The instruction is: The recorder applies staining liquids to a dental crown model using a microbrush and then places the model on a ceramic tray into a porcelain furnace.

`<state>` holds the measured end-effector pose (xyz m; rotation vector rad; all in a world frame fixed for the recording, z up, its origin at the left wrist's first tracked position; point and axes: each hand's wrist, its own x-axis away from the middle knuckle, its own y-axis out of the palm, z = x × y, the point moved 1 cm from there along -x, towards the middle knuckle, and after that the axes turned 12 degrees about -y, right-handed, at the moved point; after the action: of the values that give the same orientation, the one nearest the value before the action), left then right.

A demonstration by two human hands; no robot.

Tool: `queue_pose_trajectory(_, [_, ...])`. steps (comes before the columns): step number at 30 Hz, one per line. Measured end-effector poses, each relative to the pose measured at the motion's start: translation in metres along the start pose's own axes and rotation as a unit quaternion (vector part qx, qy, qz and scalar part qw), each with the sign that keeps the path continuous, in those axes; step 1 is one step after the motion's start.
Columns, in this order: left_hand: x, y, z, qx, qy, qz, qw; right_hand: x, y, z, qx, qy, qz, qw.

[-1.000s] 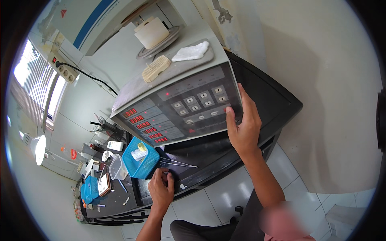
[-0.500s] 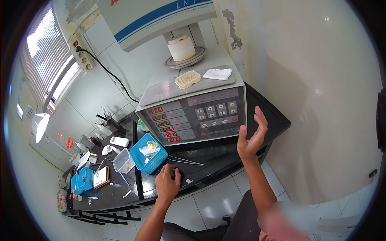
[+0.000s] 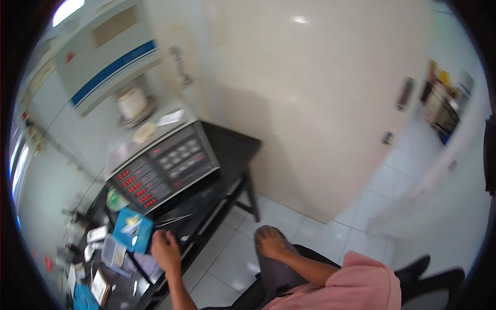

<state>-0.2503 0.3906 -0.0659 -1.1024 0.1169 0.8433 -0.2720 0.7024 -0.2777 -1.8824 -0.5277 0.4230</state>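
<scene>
My left hand [image 3: 166, 252] rests at the front edge of the black table [image 3: 231, 151], its fingers curled in; whether anything is inside them is hidden. Close by it are a blue plastic basket [image 3: 138, 238] with pale pieces in it and long metal tweezers [image 3: 174, 220]. Lying over my right knee, my right hand [image 3: 270, 242] is open, fingers spread flat on the dark trousers. Beyond the basket stands a porcelain furnace [image 3: 178, 160] with red digits and a keypad. On its top shelf are a beige honeycomb pad [image 3: 144, 133] and a folded white cloth [image 3: 170, 118].
Left of my left hand are a clear plastic box [image 3: 112, 252], a notebook [image 3: 100, 288], a white handheld device [image 3: 97, 234] and another blue basket [image 3: 85, 297]. A large pale door [image 3: 320, 103] stands to the right, with a doorway beyond. Behind me is a black chair [image 3: 429, 289].
The view has swung right, bringing the doorway in. My right hand has dropped from beside the furnace onto my knee. More of the furnace's display rows show new digits. My left hand stays at the table.
</scene>
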Motion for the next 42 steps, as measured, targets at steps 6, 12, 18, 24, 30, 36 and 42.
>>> queue_pose_trajectory(6, [-0.001,0.005,0.010,0.021,0.038,-0.033,0.999,0.022,-0.005,0.005,-0.003,0.010,-0.058,0.998])
queue_pose_trajectory(12, [0.004,0.004,0.004,0.042,0.063,-0.032,0.997,0.044,-0.013,-0.017,0.007,0.019,-0.114,0.993])
queue_pose_trajectory(18, [0.002,0.005,-0.002,0.053,0.074,-0.044,0.995,0.063,-0.015,-0.027,0.025,-0.010,-0.102,0.994])
queue_pose_trajectory(24, [-0.001,0.016,-0.014,0.100,0.107,-0.007,0.989,0.068,-0.018,-0.032,0.037,-0.037,-0.062,0.997])
queue_pose_trajectory(30, [-0.005,0.024,-0.027,0.076,0.135,0.027,0.987,0.071,-0.021,-0.040,0.035,-0.061,-0.032,0.997])
queue_pose_trajectory(36, [0.003,0.021,-0.027,0.017,0.083,0.048,0.995,0.075,-0.024,-0.040,0.014,-0.086,-0.025,0.996])
queue_pose_trajectory(42, [0.024,0.012,-0.031,-0.009,0.098,0.063,0.993,0.082,-0.030,-0.039,0.013,-0.095,-0.017,0.995])
